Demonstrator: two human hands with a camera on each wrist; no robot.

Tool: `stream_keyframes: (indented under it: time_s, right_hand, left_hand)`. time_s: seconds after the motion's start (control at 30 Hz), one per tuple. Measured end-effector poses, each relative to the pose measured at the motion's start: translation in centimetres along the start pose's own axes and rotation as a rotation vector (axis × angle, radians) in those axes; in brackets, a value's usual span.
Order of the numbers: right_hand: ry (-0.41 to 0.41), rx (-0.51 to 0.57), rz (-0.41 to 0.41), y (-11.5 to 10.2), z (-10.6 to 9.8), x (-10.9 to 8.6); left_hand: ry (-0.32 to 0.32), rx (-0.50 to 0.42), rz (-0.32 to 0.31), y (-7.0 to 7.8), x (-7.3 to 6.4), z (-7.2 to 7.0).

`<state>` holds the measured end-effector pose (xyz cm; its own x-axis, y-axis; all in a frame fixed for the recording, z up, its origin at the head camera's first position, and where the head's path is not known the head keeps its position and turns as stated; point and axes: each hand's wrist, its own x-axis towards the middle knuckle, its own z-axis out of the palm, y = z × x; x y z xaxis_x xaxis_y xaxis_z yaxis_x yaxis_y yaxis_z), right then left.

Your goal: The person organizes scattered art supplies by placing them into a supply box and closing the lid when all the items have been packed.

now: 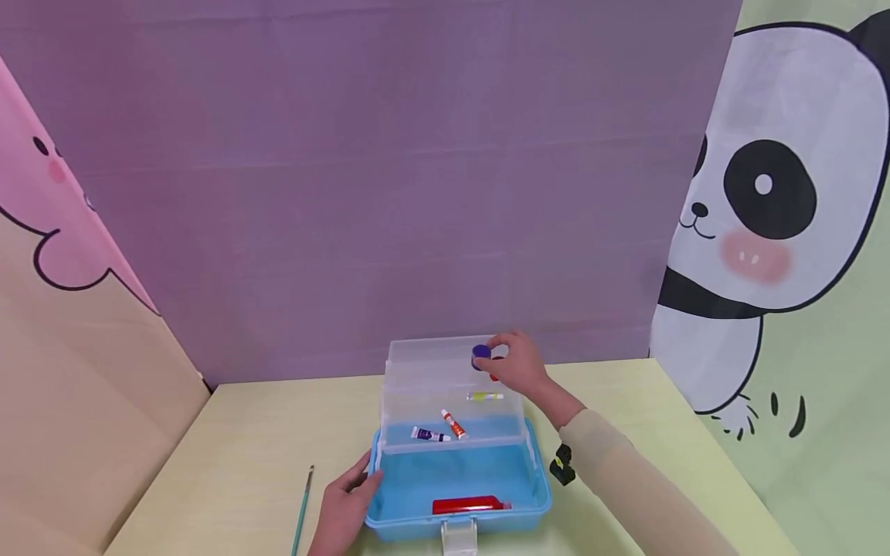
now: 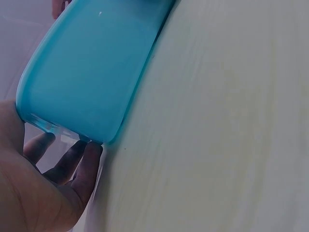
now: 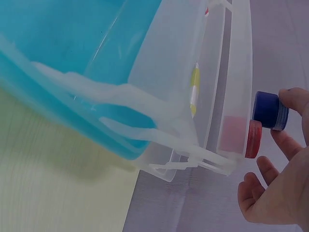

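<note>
My right hand (image 1: 521, 364) pinches a small round dark blue paint pot (image 3: 269, 110) between thumb and index finger, at the far tray of an opened storage box. Right beside it, a red-lidded pot (image 3: 253, 139) sits in that clear tray (image 1: 424, 361). Down at the box's left side, my left hand (image 1: 346, 498) grips the light blue box (image 1: 455, 471), thumb over the rim and fingers along the outer wall. A yellow paint tube (image 1: 484, 396), an orange one (image 1: 453, 424) and a purple one (image 1: 429, 435) lie in the tiered trays.
Inside the blue base, near its front wall, lies a red bottle (image 1: 469, 505). A white latch (image 1: 459, 537) hangs at the front. Left of the box, a teal paintbrush (image 1: 303, 510) rests on the pale table (image 1: 229, 463). Behind stands a purple cloth backdrop (image 1: 389, 185).
</note>
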<state>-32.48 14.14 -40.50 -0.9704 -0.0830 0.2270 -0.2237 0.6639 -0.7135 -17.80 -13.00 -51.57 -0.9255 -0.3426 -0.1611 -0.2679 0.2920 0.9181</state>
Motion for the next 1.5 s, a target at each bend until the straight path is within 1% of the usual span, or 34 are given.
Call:
stream_keyframes:
  time_s: [0.27,0.4,0.5,0.57,0.8,1.03,1.17,1.23,1.37,1.5]
  right_hand:
    - [0.003,0.032,-0.007,0.5,-0.1,-0.9]
    - [0.003,0.053,0.007,0.7,-0.7,-1.3]
    - [0.010,0.087,0.016,0.9,-1.3,-1.4]
    - [0.018,0.100,0.007,1.1,-1.6,-1.5]
    - [0.040,0.127,-0.010,2.7,-2.2,-2.2]
    - [0.049,0.128,-0.054,4.3,-2.4,-3.2]
    - [0.045,0.112,-0.020,4.8,-2.5,-4.0]
    - [0.036,0.106,0.020,5.0,-2.5,-4.5]
    - [0.018,0.117,0.073,5.5,-2.3,-5.7]
    - [0.008,0.133,0.085,6.1,-2.0,-6.8]
  left_hand:
    - [-0.007,0.009,-0.014,-0.6,-0.3,0.4]
    - [-0.020,0.013,-0.022,-0.5,-0.3,0.6]
    - [-0.023,0.009,-0.012,-0.4,-0.2,0.6]
    - [-0.018,0.011,-0.006,-0.4,-0.2,0.7]
    - [-0.014,0.002,0.009,-0.5,-0.2,0.6]
    - [0.010,-0.013,0.023,-0.7,-0.3,-0.1]
    - [0.001,-0.011,0.031,-0.5,-0.2,-0.4]
    - [-0.001,-0.004,0.030,-0.4,-0.2,-0.4]
    - [-0.006,-0.006,0.022,-0.3,-0.2,-0.3]
    - [-0.018,-0.022,0.012,-0.3,0.0,-0.1]
